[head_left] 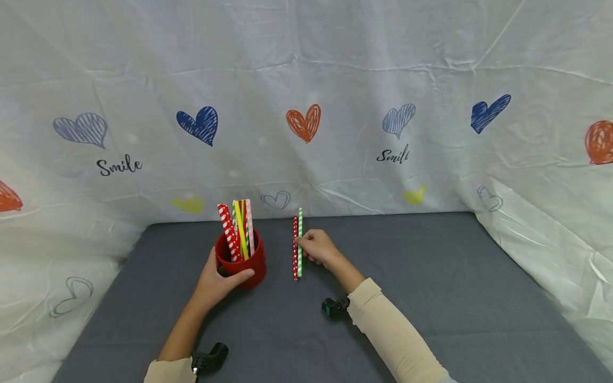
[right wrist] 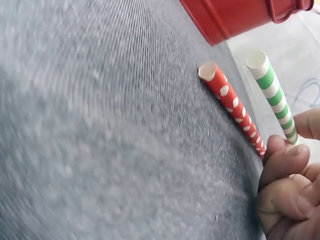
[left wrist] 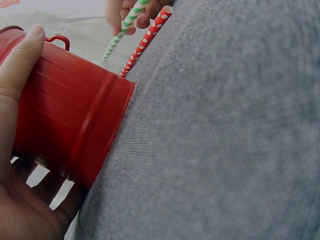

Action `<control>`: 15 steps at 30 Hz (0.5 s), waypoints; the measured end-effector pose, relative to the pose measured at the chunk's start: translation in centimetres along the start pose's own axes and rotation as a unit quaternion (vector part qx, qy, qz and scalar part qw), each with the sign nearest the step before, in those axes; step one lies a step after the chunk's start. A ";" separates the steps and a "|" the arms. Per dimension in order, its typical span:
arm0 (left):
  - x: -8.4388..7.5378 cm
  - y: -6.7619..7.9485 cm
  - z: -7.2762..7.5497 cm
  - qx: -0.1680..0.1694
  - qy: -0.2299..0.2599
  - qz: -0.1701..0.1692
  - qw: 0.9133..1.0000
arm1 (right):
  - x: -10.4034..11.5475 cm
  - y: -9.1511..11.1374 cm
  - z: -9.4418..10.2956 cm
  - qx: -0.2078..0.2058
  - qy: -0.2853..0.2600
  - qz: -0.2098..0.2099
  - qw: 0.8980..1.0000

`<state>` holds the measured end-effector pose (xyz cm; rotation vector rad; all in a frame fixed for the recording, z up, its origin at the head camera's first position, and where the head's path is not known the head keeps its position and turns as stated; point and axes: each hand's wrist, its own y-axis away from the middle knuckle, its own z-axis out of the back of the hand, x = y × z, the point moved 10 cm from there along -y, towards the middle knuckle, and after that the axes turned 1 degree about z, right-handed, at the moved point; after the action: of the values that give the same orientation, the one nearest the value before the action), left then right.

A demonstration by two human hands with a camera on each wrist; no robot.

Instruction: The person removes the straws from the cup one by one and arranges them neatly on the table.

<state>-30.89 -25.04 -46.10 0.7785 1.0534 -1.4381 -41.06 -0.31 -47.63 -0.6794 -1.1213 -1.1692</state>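
A small red metal bucket (head_left: 256,268) stands on the grey cloth, with several patterned paper straws (head_left: 241,229) upright in it. My left hand (head_left: 215,282) holds the bucket from its left and near side, thumb along the front and fingers around the other side, as the left wrist view shows. Between thumb and index finger, my right hand (head_left: 318,247) pinches a green-and-white striped paper straw (right wrist: 276,97), which is raised a little off the cloth. Beside it, a red paper straw with white dots (right wrist: 235,107) lies on the cloth, untouched.
A grey cloth (head_left: 407,287) covers the table. Behind it and along both sides hangs a white sheet (head_left: 354,106) printed with hearts and the word Smile. The bucket's small side handle (left wrist: 60,41) sticks out near the rim.
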 end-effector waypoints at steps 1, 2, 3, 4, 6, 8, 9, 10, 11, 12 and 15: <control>0.0 0.0 0.0 0.001 0.001 -0.001 1.000 | -0.1 -0.1 0.1 -0.002 0.010 -0.002 1.000; -0.1 0.0 0.0 0.001 0.002 -0.001 1.000 | -0.3 -0.1 0.2 -0.004 0.018 -0.004 1.000; -0.1 0.0 0.0 0.002 0.003 -0.001 1.000 | -0.4 -0.2 0.3 -0.006 0.026 -0.007 1.000; -0.1 0.0 0.0 0.001 0.004 -0.001 1.000 | -0.5 -0.2 0.4 -0.007 0.033 -0.010 0.999; -0.1 0.0 0.0 0.000 0.003 -0.002 1.000 | -0.6 -0.3 0.5 -0.011 0.047 -0.011 0.999; -0.1 -0.1 0.0 0.000 0.001 -0.002 1.000 | -0.6 -0.3 0.6 -0.014 0.063 -0.009 0.998; -0.1 -0.1 0.0 0.000 0.000 -0.002 1.000 | -0.5 -0.3 0.7 -0.016 0.074 -0.008 0.997; 0.0 -0.1 0.0 -0.001 -0.001 -0.002 1.000 | -0.5 -0.3 0.7 -0.018 0.085 -0.005 0.996; 0.0 -0.1 0.0 -0.001 -0.004 -0.003 1.000 | -0.4 -0.3 0.7 -0.021 0.095 -0.002 0.995; 0.0 -0.1 0.0 -0.001 -0.006 -0.003 1.000 | -0.4 -0.3 0.8 -0.024 0.105 -0.002 0.994; 0.2 -0.1 0.0 -0.001 -0.005 -0.001 1.000 | -0.5 -0.3 0.9 -0.030 0.124 -0.007 0.992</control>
<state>-30.99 -25.08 -46.26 0.7674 1.0478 -1.4418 -41.61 0.54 -47.79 -0.5556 -0.8862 -1.2646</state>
